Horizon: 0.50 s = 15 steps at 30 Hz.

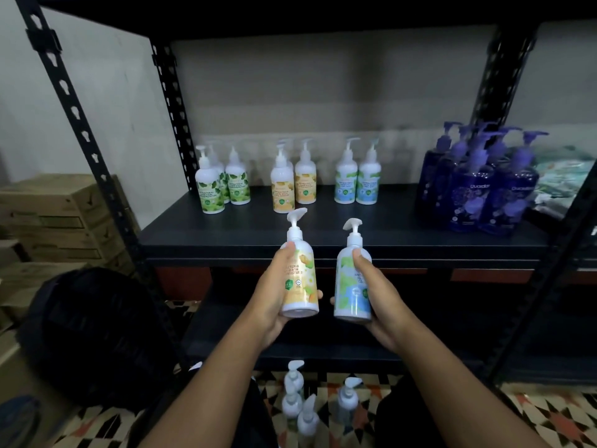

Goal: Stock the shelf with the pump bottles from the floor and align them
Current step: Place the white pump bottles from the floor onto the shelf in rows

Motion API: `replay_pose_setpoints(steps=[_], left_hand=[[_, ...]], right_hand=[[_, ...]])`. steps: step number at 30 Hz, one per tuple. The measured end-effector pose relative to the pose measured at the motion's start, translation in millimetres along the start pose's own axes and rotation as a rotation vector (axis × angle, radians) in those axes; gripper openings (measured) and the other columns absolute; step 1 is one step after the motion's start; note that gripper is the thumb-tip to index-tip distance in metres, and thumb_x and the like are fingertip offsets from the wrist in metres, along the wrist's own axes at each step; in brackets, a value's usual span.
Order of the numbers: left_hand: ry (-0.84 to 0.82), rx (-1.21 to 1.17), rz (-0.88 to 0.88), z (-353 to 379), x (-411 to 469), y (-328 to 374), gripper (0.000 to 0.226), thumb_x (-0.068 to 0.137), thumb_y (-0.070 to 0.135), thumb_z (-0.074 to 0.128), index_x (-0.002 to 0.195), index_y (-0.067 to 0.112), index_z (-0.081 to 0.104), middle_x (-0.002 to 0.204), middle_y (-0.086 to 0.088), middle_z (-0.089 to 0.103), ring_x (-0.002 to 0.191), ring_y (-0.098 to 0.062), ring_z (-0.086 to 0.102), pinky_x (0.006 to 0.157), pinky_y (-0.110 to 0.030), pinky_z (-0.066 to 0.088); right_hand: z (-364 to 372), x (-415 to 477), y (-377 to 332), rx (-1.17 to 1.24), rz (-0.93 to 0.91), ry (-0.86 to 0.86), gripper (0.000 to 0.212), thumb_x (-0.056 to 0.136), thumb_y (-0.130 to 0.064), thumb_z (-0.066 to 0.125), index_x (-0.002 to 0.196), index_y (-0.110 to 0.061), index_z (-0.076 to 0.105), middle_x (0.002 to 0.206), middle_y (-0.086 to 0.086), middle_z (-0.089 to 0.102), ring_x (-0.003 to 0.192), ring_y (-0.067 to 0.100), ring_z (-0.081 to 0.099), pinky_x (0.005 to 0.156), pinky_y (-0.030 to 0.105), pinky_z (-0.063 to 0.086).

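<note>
My left hand (274,295) grips a white pump bottle with a yellow label (300,279), held upright in front of the shelf edge. My right hand (374,292) grips a white pump bottle with a blue-green label (350,289) beside it. On the dark shelf board (323,227) stand green-label bottles (223,182), yellow-label bottles (292,182) and blue-label bottles (357,179) in small groups toward the back. Several more white pump bottles (307,402) stand on the patterned floor between my arms.
A cluster of dark blue pump bottles (481,185) fills the shelf's right side, with packaged goods (559,176) behind. Black slotted uprights (97,163) frame the shelf. Cardboard boxes (58,218) and a black bag (97,334) sit to the left. A lower shelf board (323,350) runs beneath.
</note>
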<state>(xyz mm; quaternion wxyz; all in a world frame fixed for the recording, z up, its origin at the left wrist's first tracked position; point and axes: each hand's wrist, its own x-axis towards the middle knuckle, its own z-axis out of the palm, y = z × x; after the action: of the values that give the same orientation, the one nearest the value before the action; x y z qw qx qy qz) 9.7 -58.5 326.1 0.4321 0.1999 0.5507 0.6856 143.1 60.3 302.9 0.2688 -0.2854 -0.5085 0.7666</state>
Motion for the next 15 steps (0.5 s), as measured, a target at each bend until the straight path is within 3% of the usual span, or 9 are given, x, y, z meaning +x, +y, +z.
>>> replay_pose_setpoints(steps=[2, 6, 11, 15], left_hand=[[0.013, 0.039, 0.019, 3.1, -0.4, -3.0, 0.039, 0.093, 0.030, 0.065, 0.126, 0.011, 0.056, 0.101, -0.016, 0.069, 0.081, -0.031, 0.072, 0.069, -0.040, 0.059], [0.012, 0.179, 0.138, 4.9, 3.2, -13.7, 0.066, 0.068, 0.017, 0.078, 0.130, 0.018, 0.054, 0.109, -0.013, 0.070, 0.091, -0.026, 0.073, 0.072, -0.036, 0.059], [0.005, 0.246, 0.255, 4.1, 5.3, -16.6, 0.057, 0.079, 0.009, 0.082, 0.123, 0.036, 0.060, 0.106, -0.002, 0.076, 0.096, -0.020, 0.074, 0.078, -0.034, 0.060], [0.013, 0.266, 0.281, 8.1, 7.2, -16.2, 0.050, 0.082, 0.017, 0.078, 0.123, 0.038, 0.061, 0.108, -0.006, 0.074, 0.098, -0.027, 0.073, 0.081, -0.045, 0.062]], right_hand=[[-2.9, -1.3, 2.0, 0.011, -0.013, 0.004, 0.042, 0.093, -0.031, 0.067, 0.129, -0.013, 0.055, 0.110, 0.016, 0.067, 0.092, 0.029, 0.070, 0.075, 0.044, 0.059], [-7.9, -5.6, 1.3, -0.081, -0.081, 0.002, 0.038, 0.088, -0.002, 0.063, 0.124, -0.007, 0.054, 0.101, 0.015, 0.069, 0.083, 0.025, 0.072, 0.071, 0.040, 0.058], [-12.6, -10.4, 0.0, -0.123, -0.146, 0.014, 0.045, 0.086, -0.001, 0.068, 0.125, -0.020, 0.055, 0.109, 0.015, 0.071, 0.093, 0.028, 0.074, 0.073, 0.036, 0.059], [-14.6, -11.2, -4.0, -0.128, -0.193, 0.003, 0.046, 0.088, -0.003, 0.068, 0.127, -0.023, 0.057, 0.110, 0.013, 0.072, 0.095, 0.028, 0.074, 0.076, 0.037, 0.060]])
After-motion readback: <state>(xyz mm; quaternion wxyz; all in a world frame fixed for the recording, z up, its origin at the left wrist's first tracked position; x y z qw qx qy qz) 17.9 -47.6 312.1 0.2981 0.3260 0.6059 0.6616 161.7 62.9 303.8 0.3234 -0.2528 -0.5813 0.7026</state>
